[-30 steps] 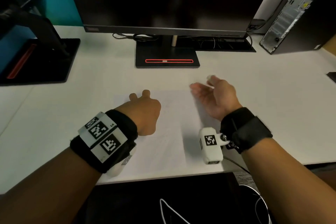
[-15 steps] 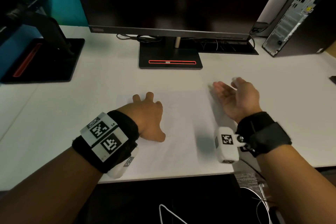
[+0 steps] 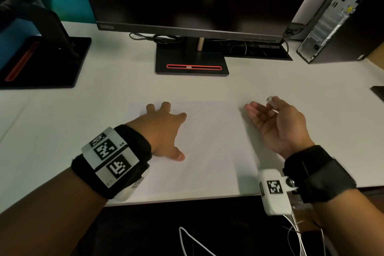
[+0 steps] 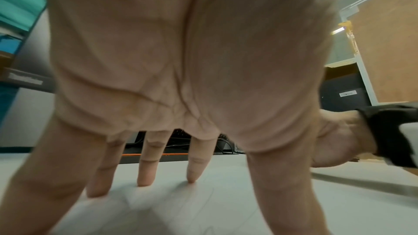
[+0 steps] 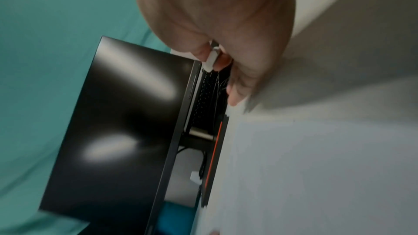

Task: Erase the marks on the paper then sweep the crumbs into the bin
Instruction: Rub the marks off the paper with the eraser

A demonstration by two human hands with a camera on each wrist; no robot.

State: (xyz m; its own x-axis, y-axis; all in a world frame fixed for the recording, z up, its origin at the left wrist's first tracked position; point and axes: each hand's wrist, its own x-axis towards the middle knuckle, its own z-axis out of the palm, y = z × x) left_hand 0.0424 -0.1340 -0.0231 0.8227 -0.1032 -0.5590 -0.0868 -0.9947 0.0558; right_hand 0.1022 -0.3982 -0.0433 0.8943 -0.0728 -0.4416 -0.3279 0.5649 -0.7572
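A white sheet of paper (image 3: 207, 147) lies on the white desk (image 3: 311, 93) near its front edge, with faint pencil marks (image 4: 210, 203) on it. My left hand (image 3: 164, 129) presses flat on the sheet's left part, fingers spread and straight. My right hand (image 3: 276, 124) stands on its little-finger side just past the sheet's right edge, palm facing left. Its thumb and forefinger pinch a small white eraser (image 3: 270, 99), also visible in the right wrist view (image 5: 211, 58), while the other fingers stretch out. No bin and no crumbs show in any view.
A dark monitor on a black base (image 3: 192, 64) stands behind the paper. A second black stand (image 3: 41, 62) sits at the left and a computer tower (image 3: 340, 16) at the back right. White cables (image 3: 191, 237) hang below the desk's front edge.
My right hand has slid rightward off the paper to just beyond its right edge, still pinching the eraser. My left hand has spread flatter on the sheet.
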